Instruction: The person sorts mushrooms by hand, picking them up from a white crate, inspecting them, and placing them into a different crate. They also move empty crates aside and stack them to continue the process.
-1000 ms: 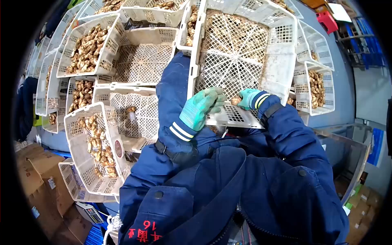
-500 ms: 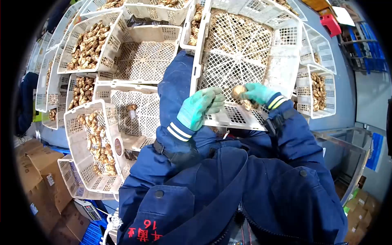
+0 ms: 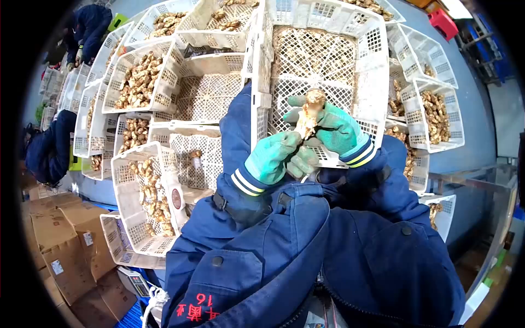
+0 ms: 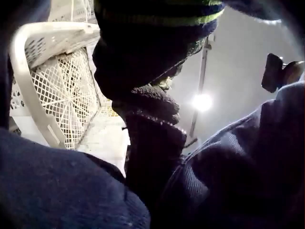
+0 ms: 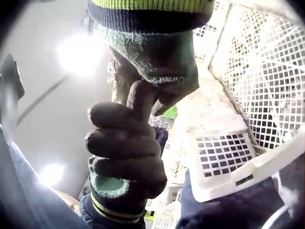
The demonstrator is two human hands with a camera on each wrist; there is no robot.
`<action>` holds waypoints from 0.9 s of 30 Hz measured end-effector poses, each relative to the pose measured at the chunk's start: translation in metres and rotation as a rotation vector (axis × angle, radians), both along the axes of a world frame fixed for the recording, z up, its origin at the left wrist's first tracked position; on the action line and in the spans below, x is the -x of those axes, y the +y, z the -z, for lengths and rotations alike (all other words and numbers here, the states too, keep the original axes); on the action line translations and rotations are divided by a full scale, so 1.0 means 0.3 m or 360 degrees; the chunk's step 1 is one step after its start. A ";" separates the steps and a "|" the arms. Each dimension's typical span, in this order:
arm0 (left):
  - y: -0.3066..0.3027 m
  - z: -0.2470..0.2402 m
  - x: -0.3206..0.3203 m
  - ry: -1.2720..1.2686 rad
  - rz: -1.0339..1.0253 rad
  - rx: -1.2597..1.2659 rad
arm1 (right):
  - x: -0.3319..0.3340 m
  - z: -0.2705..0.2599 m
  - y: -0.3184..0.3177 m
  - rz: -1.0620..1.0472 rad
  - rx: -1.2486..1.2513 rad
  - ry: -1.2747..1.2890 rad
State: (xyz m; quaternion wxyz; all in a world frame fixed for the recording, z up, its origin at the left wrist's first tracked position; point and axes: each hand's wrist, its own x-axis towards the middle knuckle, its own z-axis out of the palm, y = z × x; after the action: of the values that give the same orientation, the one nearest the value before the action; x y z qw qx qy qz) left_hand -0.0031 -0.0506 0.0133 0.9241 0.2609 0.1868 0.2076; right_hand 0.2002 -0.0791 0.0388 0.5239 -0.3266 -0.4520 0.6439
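Hands: together, clamping on one mushroom | Right hand (image 3: 339, 130): gripping its side | Left hand (image 3: 273, 157): curling fingers round its lower end | Mushroom (image 3: 315, 101): standing cap-up between the hands, leaning slightly rightward | Crate (image 3: 371, 90): lying beneath and beyond both hands

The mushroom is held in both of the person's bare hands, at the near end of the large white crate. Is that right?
Not quite: the hands are not bare. The head view shows green gloves on both the left hand and the right hand. The mushroom is indeed held in both, at the near end of the large white crate.
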 end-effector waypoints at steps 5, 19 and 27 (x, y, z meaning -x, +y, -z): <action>0.024 -0.011 -0.018 -0.0057 0.0302 0.0127 | -0.034 0.060 -0.012 0.0448 -0.0410 -0.0391; 0.023 -0.019 0.000 0.0318 0.0111 -0.0744 | -0.009 0.006 -0.010 0.0026 0.0010 0.0189; 0.277 0.097 0.244 0.0390 -0.0080 0.0029 | -0.256 0.026 -0.104 0.0905 0.0139 -0.0604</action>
State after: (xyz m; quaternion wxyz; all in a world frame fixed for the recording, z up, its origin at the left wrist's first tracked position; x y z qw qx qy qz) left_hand -0.0762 0.0324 -0.0157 0.8911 0.2713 0.3067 0.1956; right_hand 0.2770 -0.1104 0.0310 0.5744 -0.5755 -0.4044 0.4186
